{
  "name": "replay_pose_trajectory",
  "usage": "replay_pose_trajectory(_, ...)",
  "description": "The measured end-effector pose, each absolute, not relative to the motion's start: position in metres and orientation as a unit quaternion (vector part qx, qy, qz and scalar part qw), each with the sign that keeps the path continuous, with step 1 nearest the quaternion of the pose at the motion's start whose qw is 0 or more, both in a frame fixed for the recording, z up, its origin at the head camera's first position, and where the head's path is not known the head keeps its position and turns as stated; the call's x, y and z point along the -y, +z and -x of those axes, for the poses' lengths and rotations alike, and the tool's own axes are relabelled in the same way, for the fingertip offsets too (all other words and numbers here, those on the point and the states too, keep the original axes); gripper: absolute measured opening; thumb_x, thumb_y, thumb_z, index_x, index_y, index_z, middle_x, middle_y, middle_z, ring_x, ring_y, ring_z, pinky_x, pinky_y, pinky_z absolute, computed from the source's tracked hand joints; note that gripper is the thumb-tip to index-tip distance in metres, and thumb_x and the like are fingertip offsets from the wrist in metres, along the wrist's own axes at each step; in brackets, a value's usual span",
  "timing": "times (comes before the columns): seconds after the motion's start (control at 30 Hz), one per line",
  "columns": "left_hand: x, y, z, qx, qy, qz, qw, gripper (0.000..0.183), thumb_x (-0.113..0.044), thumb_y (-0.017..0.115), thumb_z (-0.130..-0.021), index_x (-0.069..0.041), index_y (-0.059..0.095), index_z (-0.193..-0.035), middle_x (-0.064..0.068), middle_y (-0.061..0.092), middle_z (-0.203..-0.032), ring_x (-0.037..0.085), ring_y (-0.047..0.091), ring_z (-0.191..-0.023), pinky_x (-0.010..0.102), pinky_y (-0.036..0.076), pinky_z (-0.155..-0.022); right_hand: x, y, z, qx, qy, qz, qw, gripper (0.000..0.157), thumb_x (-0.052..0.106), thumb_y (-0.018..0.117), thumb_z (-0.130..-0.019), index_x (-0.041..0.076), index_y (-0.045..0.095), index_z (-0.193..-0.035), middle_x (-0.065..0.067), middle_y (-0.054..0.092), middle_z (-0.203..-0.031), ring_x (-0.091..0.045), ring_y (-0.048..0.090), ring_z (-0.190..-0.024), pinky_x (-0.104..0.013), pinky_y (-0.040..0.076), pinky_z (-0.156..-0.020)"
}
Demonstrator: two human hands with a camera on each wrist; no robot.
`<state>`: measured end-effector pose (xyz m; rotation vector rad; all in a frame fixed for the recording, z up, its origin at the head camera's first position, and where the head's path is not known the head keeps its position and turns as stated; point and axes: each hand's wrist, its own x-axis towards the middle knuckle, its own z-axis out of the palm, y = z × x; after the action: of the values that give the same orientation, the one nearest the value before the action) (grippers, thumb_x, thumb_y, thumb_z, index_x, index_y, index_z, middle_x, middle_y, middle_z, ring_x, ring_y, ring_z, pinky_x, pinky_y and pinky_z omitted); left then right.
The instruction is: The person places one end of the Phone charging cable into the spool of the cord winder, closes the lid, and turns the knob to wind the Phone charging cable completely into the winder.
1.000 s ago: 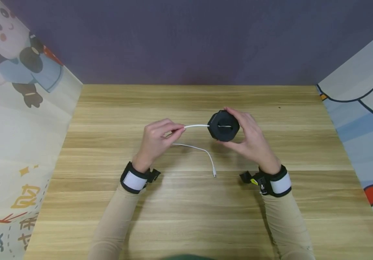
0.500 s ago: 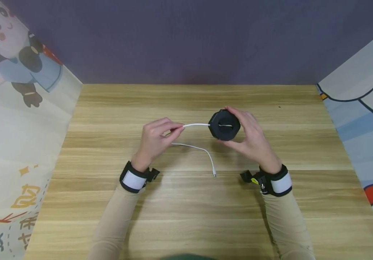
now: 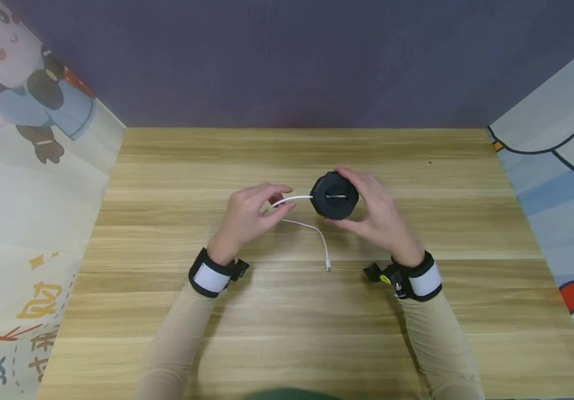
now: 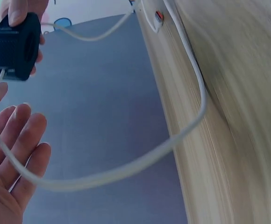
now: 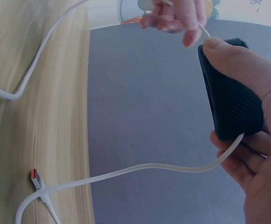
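Observation:
My right hand (image 3: 383, 219) grips a black, many-sided cable winder (image 3: 335, 208) by its edges, thumb and fingers on opposite sides, above the table. A white USB cable (image 3: 294, 198) comes out of the winder's left side; a short stretch of it shows in the slot on the winder's face. Beside that, my left hand (image 3: 248, 215) has its thumb and fingers spread apart. The cable passes loosely between them and bends down in a wide loop in the left wrist view. One end with a small plug (image 3: 328, 264) lies below, between the wrists.
The wooden table (image 3: 287, 333) lies under both hands. A USB plug with an orange inside (image 5: 36, 180) shows near the wood in the right wrist view. A dark wall (image 3: 297, 61) stands behind, with printed panels (image 3: 7, 222) at either side. Both wrists wear black straps.
My left thumb and fingers have parted from their pinch on the cable, and that hand has shifted slightly right. My right hand has moved a little left with the winder; the cable between bows more.

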<state>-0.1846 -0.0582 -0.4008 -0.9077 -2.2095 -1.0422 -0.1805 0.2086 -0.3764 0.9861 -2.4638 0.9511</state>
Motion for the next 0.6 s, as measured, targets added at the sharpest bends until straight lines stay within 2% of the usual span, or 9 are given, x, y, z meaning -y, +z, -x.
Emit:
replay_pose_trajectory(0.2,0.049,-0.397,0.179,0.804,-0.395,0.355,0.269,0.022,-0.025,0.074,-0.079,-0.008,0.072,-0.092,0.001,0.071,-0.080,0.004,0.060,-0.070,0.022,0.052,-0.059,-0.201,-0.378,0.178,0.859,0.336,-0.356,0.149,0.092,0.032,0.084,-0.064,0.007,0.042,-0.142,-0.011,0.056,-0.130,-0.024,0.048,-0.115,-0.048,0.039,-0.098)
replay_pose_trajectory(0.4,0.044,-0.395,0.175,0.789,-0.410,0.354,0.289,0.009,-0.012,0.076,-0.075,-0.010,0.073,-0.084,0.000,0.071,-0.077,0.003,0.058,-0.065,0.021,0.050,-0.054,-0.198,-0.378,0.175,0.856,0.340,-0.360,0.148,0.092,0.033,0.083,-0.065,0.006,0.042,-0.142,-0.009,0.055,-0.131,-0.022,0.047,-0.117,-0.048,0.038,-0.100)
replay_pose_trajectory(0.6,0.045,-0.393,0.174,0.783,-0.410,0.357,0.302,0.008,-0.014,0.076,-0.076,-0.010,0.074,-0.082,0.000,0.070,-0.074,0.003,0.056,-0.061,0.022,0.049,-0.051,-0.198,-0.375,0.173,0.853,0.344,-0.361,0.155,0.092,0.031,0.084,-0.063,0.006,0.042,-0.141,-0.009,0.055,-0.131,-0.022,0.047,-0.116,-0.048,0.039,-0.099)
